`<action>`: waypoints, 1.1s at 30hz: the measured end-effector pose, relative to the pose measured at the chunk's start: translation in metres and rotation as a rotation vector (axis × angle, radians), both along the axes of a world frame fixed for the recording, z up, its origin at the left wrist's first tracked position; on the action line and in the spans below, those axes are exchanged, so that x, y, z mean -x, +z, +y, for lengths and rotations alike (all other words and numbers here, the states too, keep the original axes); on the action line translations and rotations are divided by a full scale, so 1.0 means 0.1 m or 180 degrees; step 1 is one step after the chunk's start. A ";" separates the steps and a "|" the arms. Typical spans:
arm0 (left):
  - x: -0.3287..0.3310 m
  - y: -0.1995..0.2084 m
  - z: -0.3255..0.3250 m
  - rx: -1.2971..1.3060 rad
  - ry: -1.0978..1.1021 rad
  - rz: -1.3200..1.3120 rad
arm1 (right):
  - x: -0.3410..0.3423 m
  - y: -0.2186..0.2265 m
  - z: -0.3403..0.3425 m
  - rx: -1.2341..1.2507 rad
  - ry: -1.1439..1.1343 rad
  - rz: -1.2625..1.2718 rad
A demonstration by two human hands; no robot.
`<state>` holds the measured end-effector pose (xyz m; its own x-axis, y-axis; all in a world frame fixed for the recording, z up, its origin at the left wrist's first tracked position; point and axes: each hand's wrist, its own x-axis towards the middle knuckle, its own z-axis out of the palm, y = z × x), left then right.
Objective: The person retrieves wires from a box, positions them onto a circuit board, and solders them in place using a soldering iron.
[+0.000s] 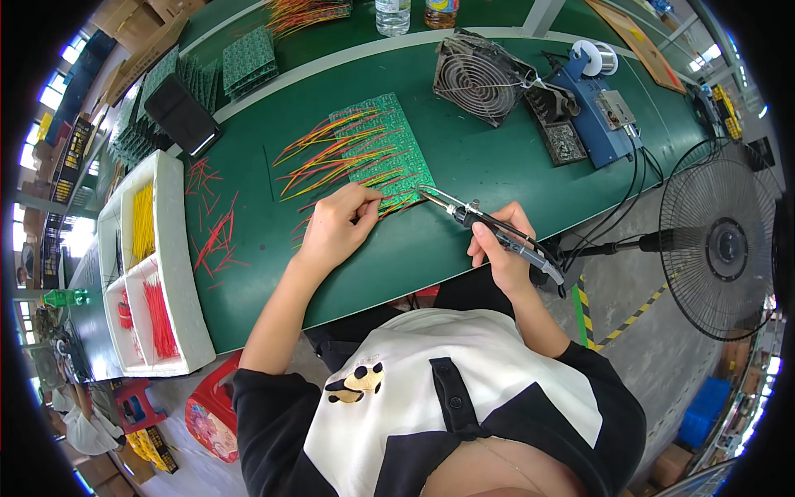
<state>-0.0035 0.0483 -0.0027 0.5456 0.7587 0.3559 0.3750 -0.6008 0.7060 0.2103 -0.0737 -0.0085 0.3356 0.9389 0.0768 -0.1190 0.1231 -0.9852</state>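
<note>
A green circuit board panel (406,137) lies on the bench, with rows of red and yellow wires (331,166) running off its left side. My left hand (335,228) is at the near end of the board, thumb and fingers pinched on a wire; its fingertips partly cover the wire. In a pen-like grip, my right hand (507,244) holds a soldering iron (472,217) with a thin metal feed tube along it. The iron's tip points left at the board's near right corner, close to my left fingertips. Whether it touches the board I cannot tell.
A white foam box (192,273) holds yellow and red wires at left; loose red wires (217,240) lie beside it. Behind are a phone (180,114) and stacked boards (248,62). A fan unit (476,79) and blue solder feeder (600,116) stand right, near a floor fan (720,240).
</note>
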 end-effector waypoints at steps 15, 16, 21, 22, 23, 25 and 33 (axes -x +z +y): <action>0.00 0.01 -0.02 0.0084 0.0009 -0.0008 | -0.01 0.00 -0.02 0.0051 -0.0002 -0.0146; 0.00 0.01 -0.01 0.0072 0.0004 0.0003 | -0.01 -0.01 -0.02 0.0019 -0.0005 -0.0092; 0.01 0.00 0.00 0.0066 0.0007 0.0014 | -0.03 -0.03 -0.02 -0.0198 -0.0141 0.0153; 0.01 0.00 0.01 0.0052 -0.0002 0.0012 | -0.03 -0.03 -0.01 -0.0200 -0.0140 0.0152; 0.01 0.00 0.00 0.0051 -0.0001 0.0012 | -0.03 -0.03 -0.02 -0.0224 -0.0171 0.0176; 0.00 0.01 0.00 0.0019 0.0003 0.0029 | -0.03 -0.03 -0.02 -0.0255 -0.0203 0.0201; 0.01 0.01 -0.02 0.0028 0.0012 0.0012 | -0.04 -0.01 -0.03 -0.0081 -0.0068 0.0015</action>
<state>-0.0041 0.0464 -0.0016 0.5440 0.7639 0.3471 0.3801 -0.5932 0.7097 0.2139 -0.0763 -0.0096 0.3560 0.9292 0.0989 -0.1207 0.1507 -0.9812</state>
